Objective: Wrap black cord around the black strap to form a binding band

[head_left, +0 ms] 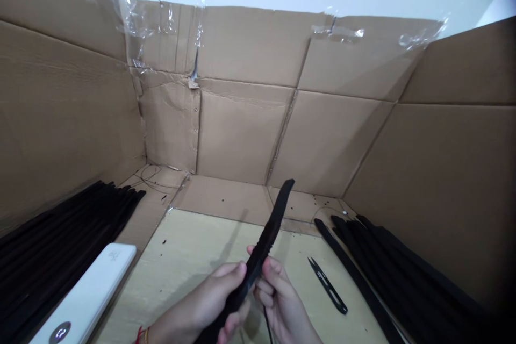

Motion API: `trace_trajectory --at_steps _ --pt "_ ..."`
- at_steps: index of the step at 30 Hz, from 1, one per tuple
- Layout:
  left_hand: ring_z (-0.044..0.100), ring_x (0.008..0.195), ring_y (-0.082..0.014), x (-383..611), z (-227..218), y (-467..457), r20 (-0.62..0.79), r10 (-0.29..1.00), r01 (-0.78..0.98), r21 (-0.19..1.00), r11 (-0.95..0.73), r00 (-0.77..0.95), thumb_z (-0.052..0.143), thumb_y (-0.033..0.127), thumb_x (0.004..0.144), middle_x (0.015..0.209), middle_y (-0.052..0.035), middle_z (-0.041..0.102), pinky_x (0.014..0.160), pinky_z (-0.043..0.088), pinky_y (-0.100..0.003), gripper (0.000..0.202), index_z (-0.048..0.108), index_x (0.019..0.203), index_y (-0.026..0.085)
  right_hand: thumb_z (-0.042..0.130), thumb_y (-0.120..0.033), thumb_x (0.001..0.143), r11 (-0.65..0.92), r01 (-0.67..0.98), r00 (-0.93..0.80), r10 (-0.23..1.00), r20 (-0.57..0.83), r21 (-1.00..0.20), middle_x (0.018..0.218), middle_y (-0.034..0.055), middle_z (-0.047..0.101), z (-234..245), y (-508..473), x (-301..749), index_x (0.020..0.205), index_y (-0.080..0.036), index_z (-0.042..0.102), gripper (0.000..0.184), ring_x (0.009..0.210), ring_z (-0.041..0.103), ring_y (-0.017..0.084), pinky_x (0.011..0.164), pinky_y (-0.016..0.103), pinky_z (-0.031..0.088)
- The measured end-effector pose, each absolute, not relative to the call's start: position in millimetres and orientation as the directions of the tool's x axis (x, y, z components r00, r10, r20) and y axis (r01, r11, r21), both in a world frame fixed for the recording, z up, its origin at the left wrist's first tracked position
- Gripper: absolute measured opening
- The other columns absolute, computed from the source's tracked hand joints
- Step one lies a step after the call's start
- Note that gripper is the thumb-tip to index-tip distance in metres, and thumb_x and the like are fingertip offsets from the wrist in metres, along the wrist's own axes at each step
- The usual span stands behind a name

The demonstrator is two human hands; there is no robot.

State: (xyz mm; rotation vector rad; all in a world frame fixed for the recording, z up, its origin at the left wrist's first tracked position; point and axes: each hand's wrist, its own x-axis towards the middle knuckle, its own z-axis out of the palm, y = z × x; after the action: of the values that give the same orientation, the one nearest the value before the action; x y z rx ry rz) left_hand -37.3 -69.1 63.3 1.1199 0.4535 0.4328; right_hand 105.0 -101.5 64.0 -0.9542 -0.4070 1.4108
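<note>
Cardboard walls surround a pale board on my feed. The left hand and right hand clench one black strip above the board, its lower end cut off by the frame. Black thread snips lie just right of the hands, beside a pile of black strips. Another pile of black strips lies left, by a white case whose small mark I cannot read.

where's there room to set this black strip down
Bare board lies between the white box and the snips, beyond the black strip in your left hand and right hand. Crowded: the left pile and right pile of black strips.
</note>
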Motion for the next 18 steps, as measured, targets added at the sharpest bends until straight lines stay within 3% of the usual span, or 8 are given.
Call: trace_trajectory --at_steps 3,5,8,9,11,14,16,18 --pt "0.030 0.035 -0.0085 -43 67 -71 -0.104 0.524 -0.075 0.948 0.309 0.846 0.030 0.077 0.085 0.048 0.0063 0.043 0.037 0.024 -0.019 0.064 0.046 0.103 0.018 0.096 -0.048 0.034 -0.096 -0.632 0.194 0.941 -0.277 -0.769 0.052 -0.0083 0.027 64 -102 102 0.087 -0.011 0.071 0.070 0.047 0.017 0.001 0.043 0.016 0.013" --pt "0.043 0.047 -0.0108 -42 68 -75 -0.069 0.651 0.063 0.997 0.033 0.756 0.044 0.070 0.085 0.058 0.0022 0.051 0.047 0.032 -0.021 0.057 0.050 0.104 0.017 0.094 -0.050 0.041 -0.052 -0.590 0.206 0.955 -0.213 -0.806 0.051 -0.0081 0.028 63 -99 100 0.085 -0.010 0.070 0.064 0.047 0.016 0.001 0.044 0.016 0.013" --pt "0.051 0.067 -0.0151 -36 67 -80 0.070 0.834 0.321 0.903 -0.287 0.547 0.054 0.052 0.087 0.076 -0.0047 0.059 0.060 0.033 -0.026 0.038 0.054 0.100 0.017 0.092 -0.051 0.048 -0.016 -0.526 0.189 0.973 -0.136 -0.850 0.052 -0.0076 0.030 63 -97 100 0.087 -0.009 0.069 0.062 0.048 0.016 0.001 0.045 0.016 0.014" --pt "0.050 0.066 -0.0146 -34 66 -81 0.076 0.853 0.307 0.913 -0.268 0.516 0.050 0.054 0.089 0.076 -0.0050 0.058 0.060 0.032 -0.026 0.038 0.053 0.095 0.017 0.092 -0.051 0.049 -0.021 -0.520 0.182 0.974 -0.135 -0.854 0.052 -0.0078 0.031 63 -97 101 0.089 -0.008 0.069 0.062 0.047 0.017 0.001 0.045 0.016 0.015" --pt "0.042 0.055 -0.0105 -31 64 -80 -0.053 0.792 0.114 0.993 -0.022 0.608 0.044 0.067 0.087 0.066 -0.0004 0.049 0.054 0.030 -0.024 0.049 0.048 0.087 0.018 0.091 -0.053 0.050 -0.048 -0.513 0.162 0.975 -0.151 -0.857 0.049 -0.0084 0.030 62 -98 103 0.087 -0.009 0.067 0.062 0.045 0.021 0.002 0.045 0.017 0.017" --pt "0.019 0.041 -0.0044 -29 60 -75 -0.152 0.485 -0.126 0.861 0.493 0.861 0.054 0.083 0.070 0.053 0.0095 0.029 0.042 0.019 -0.020 0.065 0.042 0.085 0.021 0.089 -0.057 0.050 -0.064 -0.478 0.140 0.979 -0.149 -0.876 0.045 -0.0089 0.029 63 -100 107 0.083 -0.011 0.063 0.062 0.042 0.025 0.003 0.044 0.018 0.016" --pt "0.017 0.038 -0.0032 -28 58 -73 -0.096 0.405 -0.180 0.787 0.590 0.909 0.061 0.082 0.065 0.051 0.0109 0.026 0.039 0.015 -0.019 0.068 0.041 0.085 0.021 0.089 -0.057 0.051 -0.059 -0.450 0.136 0.982 -0.134 -0.891 0.043 -0.0093 0.029 64 -100 109 0.085 -0.011 0.062 0.063 0.040 0.025 0.003 0.044 0.018 0.014" --pt "0.024 0.039 -0.0036 -27 58 -73 -0.145 0.485 -0.148 0.844 0.516 0.862 0.059 0.084 0.064 0.053 0.0092 0.032 0.040 0.019 -0.019 0.071 0.045 0.087 0.018 0.087 -0.056 0.055 -0.047 -0.435 0.140 0.983 -0.119 -0.899 0.043 -0.0101 0.025 64 -99 109 0.082 -0.011 0.060 0.059 0.040 0.022 0.003 0.043 0.018 0.013"
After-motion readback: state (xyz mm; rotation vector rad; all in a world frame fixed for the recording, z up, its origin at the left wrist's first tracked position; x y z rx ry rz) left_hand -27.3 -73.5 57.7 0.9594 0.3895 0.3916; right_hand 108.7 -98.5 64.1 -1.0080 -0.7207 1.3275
